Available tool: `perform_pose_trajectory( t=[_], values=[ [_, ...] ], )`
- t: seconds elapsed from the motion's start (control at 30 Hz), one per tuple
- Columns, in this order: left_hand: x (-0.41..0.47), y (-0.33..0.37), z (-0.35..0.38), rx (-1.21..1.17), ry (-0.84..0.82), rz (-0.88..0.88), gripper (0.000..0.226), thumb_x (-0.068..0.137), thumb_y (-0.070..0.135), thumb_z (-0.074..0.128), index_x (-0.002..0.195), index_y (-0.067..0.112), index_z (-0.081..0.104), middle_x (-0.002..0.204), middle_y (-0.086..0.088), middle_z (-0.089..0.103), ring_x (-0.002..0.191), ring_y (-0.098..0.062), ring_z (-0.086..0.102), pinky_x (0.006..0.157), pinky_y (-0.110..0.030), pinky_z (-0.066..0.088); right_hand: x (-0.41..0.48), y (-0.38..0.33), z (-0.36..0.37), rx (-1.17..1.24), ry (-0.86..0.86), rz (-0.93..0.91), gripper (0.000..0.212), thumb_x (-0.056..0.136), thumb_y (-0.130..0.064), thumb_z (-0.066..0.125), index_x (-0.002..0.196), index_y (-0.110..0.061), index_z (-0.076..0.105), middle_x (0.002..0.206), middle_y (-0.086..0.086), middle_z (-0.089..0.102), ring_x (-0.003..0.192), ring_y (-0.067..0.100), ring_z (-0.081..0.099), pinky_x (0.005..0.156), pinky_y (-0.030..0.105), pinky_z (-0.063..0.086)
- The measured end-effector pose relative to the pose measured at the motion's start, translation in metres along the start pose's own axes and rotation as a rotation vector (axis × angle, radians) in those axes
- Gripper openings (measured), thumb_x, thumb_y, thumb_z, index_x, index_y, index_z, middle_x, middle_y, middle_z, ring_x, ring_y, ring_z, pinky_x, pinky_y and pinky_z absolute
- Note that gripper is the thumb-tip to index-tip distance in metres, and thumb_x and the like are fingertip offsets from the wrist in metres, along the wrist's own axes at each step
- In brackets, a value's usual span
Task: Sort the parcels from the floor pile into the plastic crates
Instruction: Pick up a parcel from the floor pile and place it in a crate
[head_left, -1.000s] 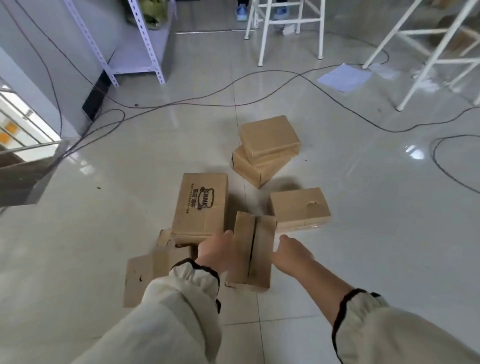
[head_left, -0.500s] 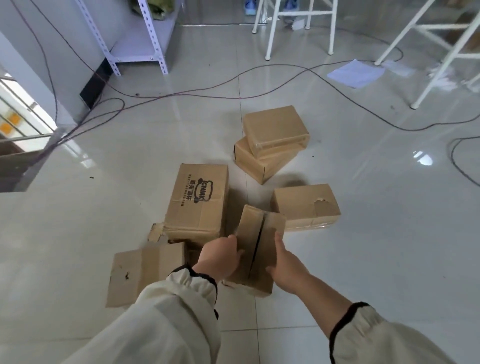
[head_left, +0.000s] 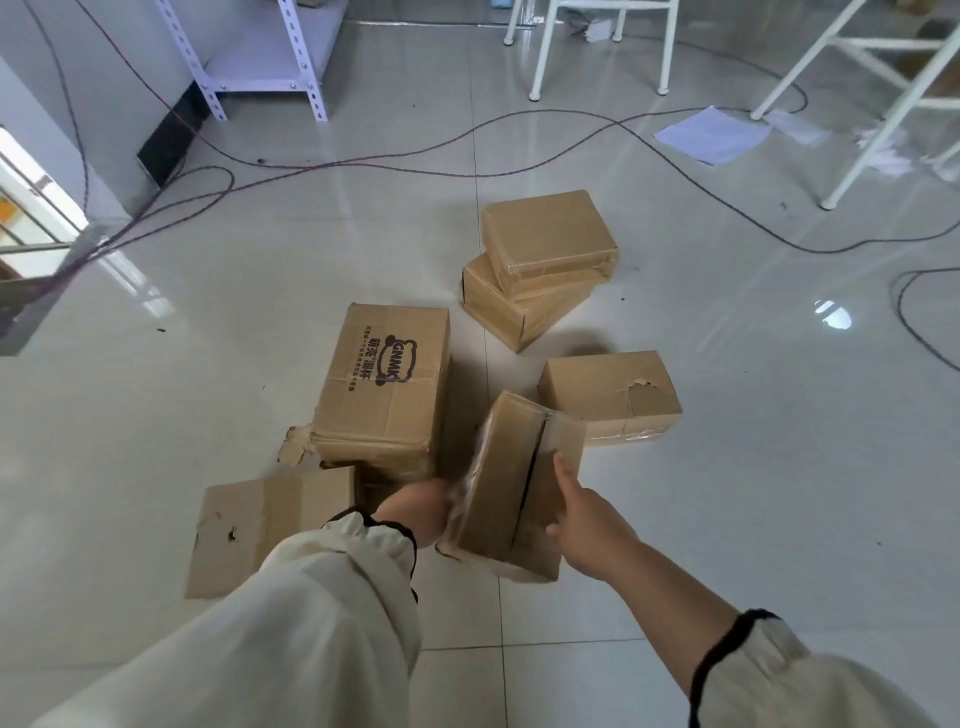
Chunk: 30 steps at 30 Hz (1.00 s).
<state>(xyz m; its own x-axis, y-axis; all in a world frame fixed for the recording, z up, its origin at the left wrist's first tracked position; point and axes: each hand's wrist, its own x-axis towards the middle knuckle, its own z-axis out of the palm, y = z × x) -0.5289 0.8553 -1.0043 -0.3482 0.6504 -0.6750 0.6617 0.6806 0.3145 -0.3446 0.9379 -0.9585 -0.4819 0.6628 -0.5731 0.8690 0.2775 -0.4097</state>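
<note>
Tiled floor, left grip and right grip clasping a parcel

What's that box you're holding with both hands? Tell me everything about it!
The box is plain brown cardboard, with a dark slit down the middle of its top face and shiny clear tape along its left edge. It is tilted. The left hand holds its left side; the right hand holds its right side, one finger lying along the top. The printed box and the torn box lie just beyond it. Whether it touches the floor is unclear.
</note>
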Motion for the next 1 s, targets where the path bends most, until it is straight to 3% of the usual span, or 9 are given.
perform_pose_trajectory(
  t=[0.07, 0.17, 0.27, 0.37, 0.57, 0.67, 0.77, 0.93, 1.0],
  values=[
    [0.003, 0.000, 0.002, 0.005, -0.066, -0.052, 0.036, 0.102, 0.013, 0.034, 0.134, -0.001, 0.045, 0.135, -0.018, 0.051, 0.123, -0.031, 0.051, 0.101, -0.034, 0.041, 0.000, 0.006, 0.000, -0.025, 0.004, -0.001, 0.085, 0.095, -0.020, 0.054, 0.150, -0.031, -0.010, 0.086, -0.004, 0.054, 0.076, 0.010, 0.058, 0.068, 0.023, 0.049],
    [0.009, 0.004, -0.001, -0.145, -0.141, -0.077, 0.036, 0.103, 0.021, 0.035, 0.135, 0.006, 0.044, 0.134, -0.014, 0.053, 0.116, -0.030, 0.058, 0.075, -0.028, 0.055, -0.003, 0.015, -0.006, -0.125, -0.004, -0.009, 0.084, 0.096, -0.023, 0.053, 0.150, -0.032, -0.010, 0.118, 0.003, 0.058, 0.096, 0.013, 0.062, 0.080, 0.025, 0.052],
    [0.010, 0.011, -0.006, -0.365, -0.238, -0.156, 0.040, 0.102, 0.026, 0.036, 0.141, 0.015, 0.037, 0.134, -0.010, 0.054, 0.113, -0.026, 0.061, 0.088, -0.039, 0.053, -0.005, 0.024, -0.011, -0.236, 0.000, -0.025, 0.083, 0.095, -0.025, 0.053, 0.150, -0.032, -0.009, 0.130, 0.005, 0.051, 0.105, 0.017, 0.059, 0.084, 0.026, 0.051],
    [0.005, 0.013, -0.009, -0.389, -0.224, -0.119, 0.039, 0.101, 0.020, 0.039, 0.140, 0.018, 0.040, 0.131, -0.009, 0.056, 0.111, -0.026, 0.061, 0.083, -0.037, 0.050, -0.002, 0.035, -0.011, -0.319, 0.005, 0.030, 0.085, 0.094, -0.022, 0.056, 0.151, -0.027, -0.006, 0.129, 0.006, 0.051, 0.106, 0.020, 0.058, 0.086, 0.030, 0.053],
    [-0.007, 0.016, -0.019, -0.170, -0.294, 0.075, 0.012, 0.091, 0.021, 0.062, 0.101, 0.016, 0.057, 0.089, 0.003, 0.066, 0.071, -0.009, 0.065, 0.059, -0.017, 0.047, 0.023, 0.050, 0.006, -0.271, -0.079, 0.165, 0.039, 0.093, -0.010, 0.048, 0.132, -0.012, 0.052, 0.125, 0.007, 0.060, 0.111, 0.025, 0.058, 0.084, 0.026, 0.048],
    [-0.011, 0.016, -0.022, -0.075, -0.345, 0.092, 0.019, 0.089, 0.027, 0.064, 0.103, 0.014, 0.061, 0.095, -0.001, 0.071, 0.076, -0.012, 0.067, 0.073, -0.026, 0.052, 0.028, 0.048, 0.016, -0.201, -0.196, 0.157, 0.033, 0.096, -0.006, 0.039, 0.125, -0.004, 0.056, 0.125, 0.014, 0.059, 0.113, 0.028, 0.056, 0.079, 0.025, 0.041],
    [-0.013, 0.011, -0.018, -0.036, -0.408, 0.058, 0.028, 0.090, 0.034, 0.062, 0.112, 0.018, 0.058, 0.105, -0.001, 0.072, 0.088, -0.016, 0.067, 0.090, -0.041, 0.049, 0.030, 0.050, 0.021, -0.175, -0.298, 0.172, 0.042, 0.098, -0.006, 0.035, 0.139, -0.008, 0.044, 0.139, 0.012, 0.048, 0.124, 0.027, 0.049, 0.094, 0.028, 0.041],
    [-0.012, 0.010, -0.018, -0.004, -0.414, 0.051, 0.032, 0.090, 0.039, 0.061, 0.114, 0.020, 0.056, 0.111, 0.001, 0.069, 0.096, -0.018, 0.066, 0.089, -0.040, 0.047, 0.036, 0.058, 0.027, -0.173, -0.316, 0.189, 0.045, 0.098, -0.008, 0.035, 0.143, -0.011, 0.039, 0.143, 0.010, 0.045, 0.129, 0.027, 0.046, 0.103, 0.032, 0.040],
    [-0.010, 0.009, -0.018, -0.032, -0.418, 0.009, 0.042, 0.089, 0.041, 0.062, 0.122, 0.017, 0.054, 0.116, 0.000, 0.067, 0.102, -0.021, 0.065, 0.089, -0.042, 0.049, 0.041, 0.057, 0.020, -0.159, -0.170, 0.217, 0.046, 0.093, -0.005, 0.039, 0.139, -0.008, 0.044, 0.142, 0.012, 0.047, 0.128, 0.028, 0.047, 0.104, 0.034, 0.041]
  ],
)
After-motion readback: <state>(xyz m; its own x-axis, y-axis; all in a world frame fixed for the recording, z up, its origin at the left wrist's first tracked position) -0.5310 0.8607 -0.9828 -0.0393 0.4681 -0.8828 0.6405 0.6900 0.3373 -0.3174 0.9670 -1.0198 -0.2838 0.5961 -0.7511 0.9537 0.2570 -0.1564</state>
